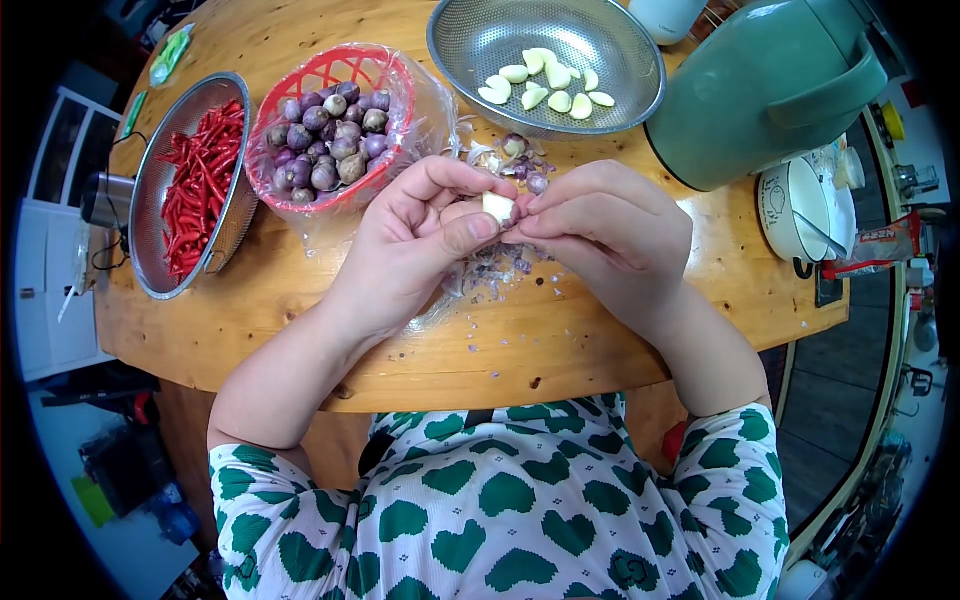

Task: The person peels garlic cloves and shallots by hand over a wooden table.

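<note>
White, partly peeled garlic clove (497, 208) pinched between left-hand (425, 225) thumb and fingers; right-hand (600, 220) fingertips pressed together beside it; purple skins (490, 275) scattered on wooden table (250, 335).

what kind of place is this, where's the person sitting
Probably a home kitchen or dining area: pale peeled cloves lie in a metal colander, red chillies fill another, and a big green jug stands on the same wooden table.
</note>
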Demonstrator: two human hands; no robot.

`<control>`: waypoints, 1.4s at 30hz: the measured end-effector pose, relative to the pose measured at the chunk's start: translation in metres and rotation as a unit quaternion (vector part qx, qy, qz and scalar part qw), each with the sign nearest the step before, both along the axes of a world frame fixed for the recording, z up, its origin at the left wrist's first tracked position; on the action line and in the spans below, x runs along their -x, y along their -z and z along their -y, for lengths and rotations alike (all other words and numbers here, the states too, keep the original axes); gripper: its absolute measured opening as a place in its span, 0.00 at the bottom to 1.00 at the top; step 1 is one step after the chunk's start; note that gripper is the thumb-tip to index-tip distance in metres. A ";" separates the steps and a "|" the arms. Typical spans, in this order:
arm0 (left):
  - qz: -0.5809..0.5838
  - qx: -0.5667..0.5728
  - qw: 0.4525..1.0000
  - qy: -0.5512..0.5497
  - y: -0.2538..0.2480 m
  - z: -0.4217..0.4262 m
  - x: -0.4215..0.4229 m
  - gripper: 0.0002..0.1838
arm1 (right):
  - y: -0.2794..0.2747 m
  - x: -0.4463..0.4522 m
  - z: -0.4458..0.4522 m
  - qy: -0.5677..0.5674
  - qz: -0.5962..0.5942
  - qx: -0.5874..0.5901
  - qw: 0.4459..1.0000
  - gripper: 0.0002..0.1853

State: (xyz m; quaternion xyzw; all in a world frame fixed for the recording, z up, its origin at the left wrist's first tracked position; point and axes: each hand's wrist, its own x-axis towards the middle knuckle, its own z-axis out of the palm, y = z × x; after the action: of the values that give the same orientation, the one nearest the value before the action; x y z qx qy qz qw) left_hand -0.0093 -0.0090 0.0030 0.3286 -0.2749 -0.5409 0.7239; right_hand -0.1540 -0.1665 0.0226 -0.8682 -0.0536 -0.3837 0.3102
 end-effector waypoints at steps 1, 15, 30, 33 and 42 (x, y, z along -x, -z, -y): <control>0.003 -0.003 1.000 0.003 -0.001 0.000 0.000 0.14 | 0.000 0.000 0.000 0.002 0.001 -0.005 1.000 0.09; 0.018 -0.004 1.000 -0.018 0.003 -0.001 -0.002 0.13 | -0.003 0.000 0.003 -0.018 -0.011 -0.010 1.000 0.09; 0.121 0.012 0.991 -0.058 0.001 -0.002 -0.007 0.13 | -0.010 -0.002 0.013 -0.048 -0.053 0.021 0.997 0.09; 0.120 0.010 0.991 -0.056 0.002 -0.003 -0.007 0.13 | -0.010 -0.004 0.010 -0.047 -0.055 0.032 0.997 0.10; 0.044 0.011 0.997 -0.056 0.007 -0.001 -0.010 0.17 | -0.011 -0.005 0.007 -0.055 -0.029 0.065 0.996 0.11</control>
State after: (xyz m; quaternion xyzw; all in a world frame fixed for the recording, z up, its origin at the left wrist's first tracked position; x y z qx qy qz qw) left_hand 0.0003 -0.0077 -0.0044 0.3584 -0.2937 -0.4816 0.7439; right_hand -0.1487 -0.1731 0.0334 -0.8930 -0.1174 -0.3362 0.2754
